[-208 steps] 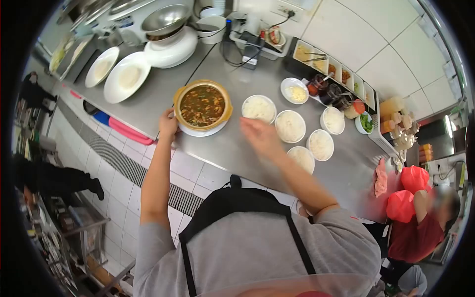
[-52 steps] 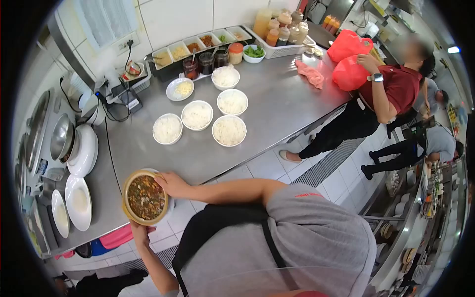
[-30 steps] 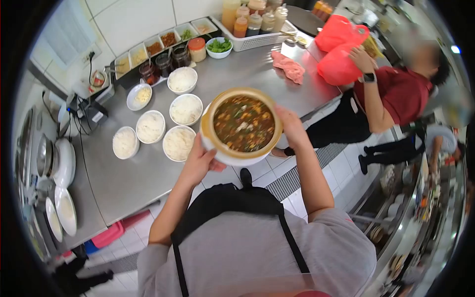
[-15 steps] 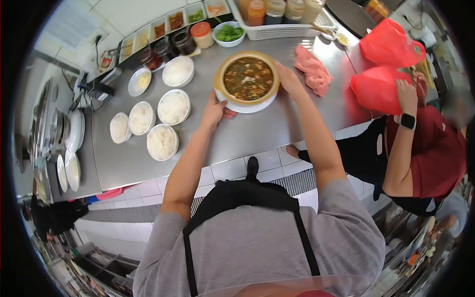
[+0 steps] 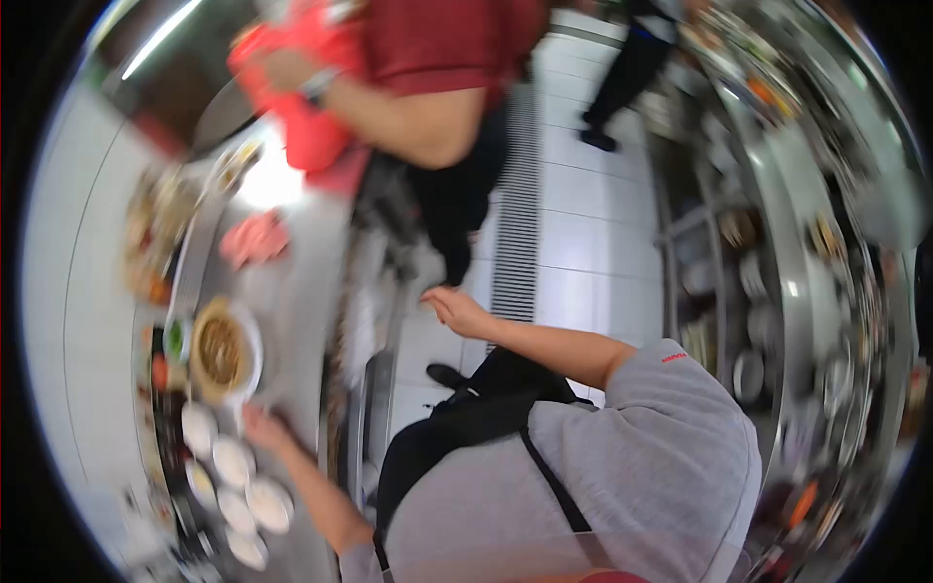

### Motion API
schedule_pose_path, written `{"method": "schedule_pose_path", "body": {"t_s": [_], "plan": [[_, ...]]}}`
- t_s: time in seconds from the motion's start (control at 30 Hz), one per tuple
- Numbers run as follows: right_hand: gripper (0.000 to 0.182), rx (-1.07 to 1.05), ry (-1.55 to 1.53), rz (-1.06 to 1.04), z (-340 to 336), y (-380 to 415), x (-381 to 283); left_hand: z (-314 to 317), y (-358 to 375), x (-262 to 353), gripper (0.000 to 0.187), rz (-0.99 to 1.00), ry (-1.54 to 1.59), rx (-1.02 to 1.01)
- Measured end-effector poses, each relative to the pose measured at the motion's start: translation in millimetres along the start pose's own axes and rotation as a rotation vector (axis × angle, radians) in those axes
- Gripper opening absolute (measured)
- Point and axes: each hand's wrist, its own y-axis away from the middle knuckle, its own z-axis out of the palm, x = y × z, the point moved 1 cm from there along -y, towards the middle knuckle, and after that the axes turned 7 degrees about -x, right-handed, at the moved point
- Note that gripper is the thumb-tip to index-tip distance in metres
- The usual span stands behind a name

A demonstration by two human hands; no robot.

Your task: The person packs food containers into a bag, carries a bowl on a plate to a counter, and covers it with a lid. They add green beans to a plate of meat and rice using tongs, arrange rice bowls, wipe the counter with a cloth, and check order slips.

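The left hand (image 5: 264, 428) reaches out along the steel counter (image 5: 301, 282) with the arm stretched nearly straight, and it rests on the counter just below the stew bowl (image 5: 222, 352), near it but not on it. The picture is smeared there, so whether its fingers are spread or curled cannot be told; it grips nothing that shows. The right hand (image 5: 455, 311) is lifted off to the side over the tiled floor (image 5: 573, 223), well apart from the counter, elbow bent, palm turned down, the fingers loosely parted and empty.

The stew bowl stands on the counter on a white plate (only the plate's rim shows around it). It is round, with a tan rim, filled with a dark brown stew, details lost to blur. Just past the left hand lie several white rice bowls (image 5: 233, 462) in a cluster. Beyond the stew bowl a pink cloth (image 5: 255, 239) lies crumpled on the counter. A person in a red shirt (image 5: 437, 39) stands at the counter's far end, handling a red bag (image 5: 311, 136).
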Motion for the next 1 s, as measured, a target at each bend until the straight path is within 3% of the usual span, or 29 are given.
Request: {"method": "schedule_pose_path", "body": {"t_s": [0.03, 0.07, 0.1, 0.17, 0.23, 0.27, 0.3, 0.33, 0.37, 0.43, 0.47, 0.6, 0.73, 0.8, 0.83, 0.9, 0.93, 1.0], "plan": [[0.022, 0.069, 0.067, 0.039, -27, 34, 13, -7, -8, -29, 0.027, 0.104, -0.154, -0.022], [0.023, 0.123, 0.124, 0.087, -50, 71, 28, -7, -3, 6, 0.030, 0.055, -0.168, -0.020], [0.025, 0.179, 0.171, 0.214, -68, 106, 53, -11, -9, -13, 0.033, 0.056, -0.274, -0.006], [0.032, 0.317, 0.181, 0.402, -104, 169, 79, 3, 8, 24, 0.034, 0.085, -0.316, 0.139], [0.043, 0.499, 0.131, 0.598, -144, 226, 94, 31, 47, 77, 0.037, 0.043, -0.283, 0.036], [0.045, 0.638, 0.161, 0.577, -161, 249, 116, 52, 76, 102, 0.036, 0.092, -0.154, -0.034], [0.037, 0.745, 0.155, 0.505, -181, 269, 130, 80, 105, 124, 0.037, 0.135, -0.030, -0.104], [0.026, 0.706, 0.368, 0.557, -205, 285, 155, 109, 131, 139, 0.035, 0.204, 0.046, -0.191], [0.025, 0.894, -0.059, 0.685, -227, 296, 159, 136, 155, 157, 0.034, 0.270, 0.118, -0.273], [0.022, 1.067, -0.061, 0.769, -285, 317, 209, 183, 206, 213, 0.032, 0.144, 0.205, -0.576], [0.021, 1.140, -0.151, 0.818, -321, 330, 234, 207, 225, 238, 0.032, 0.223, 0.220, -0.713], [0.020, 1.562, -0.747, 0.781, -463, 372, 295, 306, 292, 319, 0.032, 0.367, 0.197, -1.126], [0.026, 1.712, -0.778, 0.838, -577, 403, 370, 411, 362, 379, 0.028, 0.368, 0.031, -1.399], [0.024, 1.939, -1.133, 0.741, -632, 411, 405, 463, 401, 412, 0.027, 0.309, -0.015, -1.495], [0.024, 1.946, -1.141, 0.761, -649, 413, 424, 483, 421, 427, 0.026, 0.250, -0.048, -1.581], [0.032, 1.956, -1.090, 0.610, -682, 428, 486, 520, 453, 444, 0.022, 0.315, -0.044, -1.643], [0.029, 1.859, -1.265, 0.496, -695, 456, 575, 531, 466, 454, 0.020, 0.301, -0.082, -1.678], [0.029, 1.929, -1.235, 0.494, -713, 447, 565, 549, 487, 458, 0.018, 0.215, -0.120, -1.748]]}}
